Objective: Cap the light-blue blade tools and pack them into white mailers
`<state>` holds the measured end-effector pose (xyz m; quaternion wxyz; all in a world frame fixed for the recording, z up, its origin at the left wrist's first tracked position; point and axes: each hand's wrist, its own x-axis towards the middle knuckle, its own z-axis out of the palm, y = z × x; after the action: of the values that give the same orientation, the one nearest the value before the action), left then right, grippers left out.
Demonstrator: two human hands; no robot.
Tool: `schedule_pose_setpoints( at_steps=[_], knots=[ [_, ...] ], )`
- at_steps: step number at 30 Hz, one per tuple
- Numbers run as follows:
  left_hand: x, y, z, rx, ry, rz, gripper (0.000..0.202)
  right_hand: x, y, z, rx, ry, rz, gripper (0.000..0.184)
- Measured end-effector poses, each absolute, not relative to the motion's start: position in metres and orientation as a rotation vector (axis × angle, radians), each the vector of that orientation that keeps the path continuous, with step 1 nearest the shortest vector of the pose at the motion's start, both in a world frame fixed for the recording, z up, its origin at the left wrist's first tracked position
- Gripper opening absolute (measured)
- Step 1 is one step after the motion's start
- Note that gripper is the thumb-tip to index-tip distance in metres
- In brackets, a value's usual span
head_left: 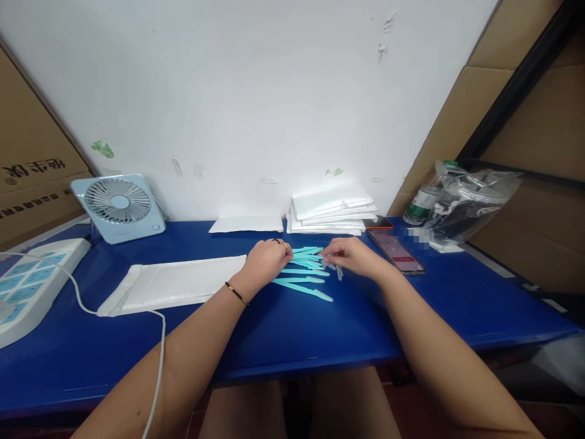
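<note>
Several thin turquoise plastic sticks (304,281) lie fanned on the blue table (320,329). My left hand (265,261) rests curled on the left ends of the upper sticks, rings on its fingers and a dark bracelet at the wrist. My right hand (351,256) pinches the right ends of the upper sticks, its fingers pressed together. Two sticks lie free below the hands. A white padded envelope (173,283) lies flat just left of my left hand.
A stack of white envelopes (331,213) sits against the wall, with one more envelope (247,224) left of it. A phone (397,251), a bottle (420,204) and a clear plastic bag (466,204) are at right. A small fan (119,207), a power strip (31,277) and its white cable (155,366) are at left.
</note>
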<state>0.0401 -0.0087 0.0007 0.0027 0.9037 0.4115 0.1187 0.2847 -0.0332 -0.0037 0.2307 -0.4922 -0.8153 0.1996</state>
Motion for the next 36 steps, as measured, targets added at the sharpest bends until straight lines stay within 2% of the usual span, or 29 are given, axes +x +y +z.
schedule_pose_setpoints(
  at_steps=[7,17,21,25,36],
  knots=[
    [0.038,-0.008,-0.001,2.827,1.104,0.372,0.023,0.286,-0.041,0.003,-1.295,-2.24,0.675,0.028],
    [0.034,0.006,-0.014,2.814,1.251,0.354,0.024,0.312,-0.034,-0.003,-1.477,-2.499,0.622,0.011],
    [0.036,0.009,-0.018,2.758,1.286,0.373,0.013,0.308,-0.036,-0.002,-1.508,-2.444,0.686,0.015],
    [0.034,0.012,-0.019,2.661,1.295,0.413,0.013,0.303,-0.037,0.0,-1.489,-2.244,0.881,0.018],
    [0.041,0.003,-0.013,2.61,1.224,0.459,0.013,0.285,-0.038,-0.002,-1.376,-2.155,0.856,0.017]
  ],
)
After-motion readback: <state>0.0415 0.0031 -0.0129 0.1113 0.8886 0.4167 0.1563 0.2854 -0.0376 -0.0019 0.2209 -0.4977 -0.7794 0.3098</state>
